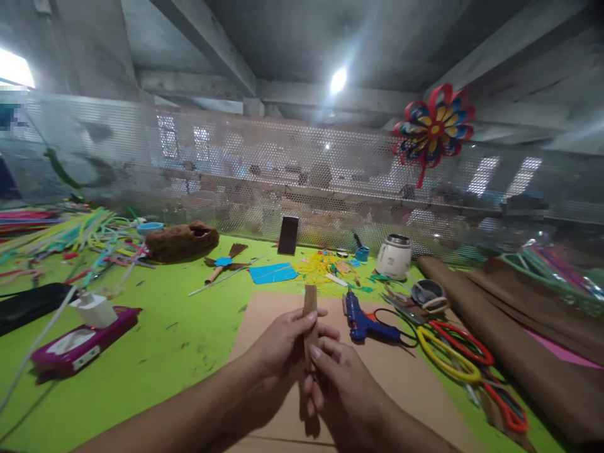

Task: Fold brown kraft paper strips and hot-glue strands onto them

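Held upright between my two hands is a narrow brown strip [310, 302], which looks like folded paper or felt. My left hand [283, 340] pinches its upper part with the thumb in front. Lower down, my right hand [342, 365] grips the same strip between thumb and fingers. Beneath both hands lies a tan board [268, 314]. A blue glue gun [365, 321] rests on the board, just right of my hands. Beyond them, a blue sheet [272, 273] lies beside a brown piece with several arms [226, 262] and a blue centre.
Scissors with red and yellow handles [448, 355] lie at the right, near rolled brown material [500, 340]. A purple power strip [85, 343] sits at left. Yellow scraps [321, 267], a phone [288, 235] and a white jar [394, 257] stand before the perforated metal screen [264, 163].
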{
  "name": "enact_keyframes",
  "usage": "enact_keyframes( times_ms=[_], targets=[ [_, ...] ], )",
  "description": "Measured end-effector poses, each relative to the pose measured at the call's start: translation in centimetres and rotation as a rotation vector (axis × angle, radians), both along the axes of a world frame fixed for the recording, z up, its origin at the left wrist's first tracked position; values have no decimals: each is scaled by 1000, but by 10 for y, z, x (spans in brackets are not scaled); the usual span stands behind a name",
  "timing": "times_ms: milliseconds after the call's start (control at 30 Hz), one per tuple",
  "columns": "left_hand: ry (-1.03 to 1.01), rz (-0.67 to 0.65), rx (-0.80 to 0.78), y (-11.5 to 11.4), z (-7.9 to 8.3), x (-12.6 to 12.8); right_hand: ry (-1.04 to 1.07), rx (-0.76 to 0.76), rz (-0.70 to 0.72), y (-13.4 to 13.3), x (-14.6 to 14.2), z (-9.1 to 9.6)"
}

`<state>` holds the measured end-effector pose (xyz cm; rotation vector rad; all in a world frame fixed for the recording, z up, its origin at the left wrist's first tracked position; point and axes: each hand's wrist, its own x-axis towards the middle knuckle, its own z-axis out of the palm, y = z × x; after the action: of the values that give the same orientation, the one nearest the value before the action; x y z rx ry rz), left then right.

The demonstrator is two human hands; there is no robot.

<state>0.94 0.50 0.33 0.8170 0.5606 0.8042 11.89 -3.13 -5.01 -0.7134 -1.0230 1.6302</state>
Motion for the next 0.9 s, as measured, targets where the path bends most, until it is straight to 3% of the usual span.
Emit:
enact_keyframes(
  times_ms=[133, 233, 367, 500, 700, 900],
  targets=[
    [36, 48, 18, 10, -7, -2, -158, 23, 83, -3, 2, 1],
    [52, 140, 61, 21, -1, -10, -403, 34, 27, -8, 10, 18],
    [42, 329, 102, 40, 21, -29, -778, 270, -91, 3, 37, 57],
    [-69, 466, 143, 49, 52, -56, -868, 272, -165, 43, 71, 82],
    [-285, 335, 286, 27, 96, -88, -1208, 339, -355, 114, 100, 94],
    [-322, 458, 477, -17, 139, -109, -1549, 338, -351, 156, 109, 87]
  ],
)
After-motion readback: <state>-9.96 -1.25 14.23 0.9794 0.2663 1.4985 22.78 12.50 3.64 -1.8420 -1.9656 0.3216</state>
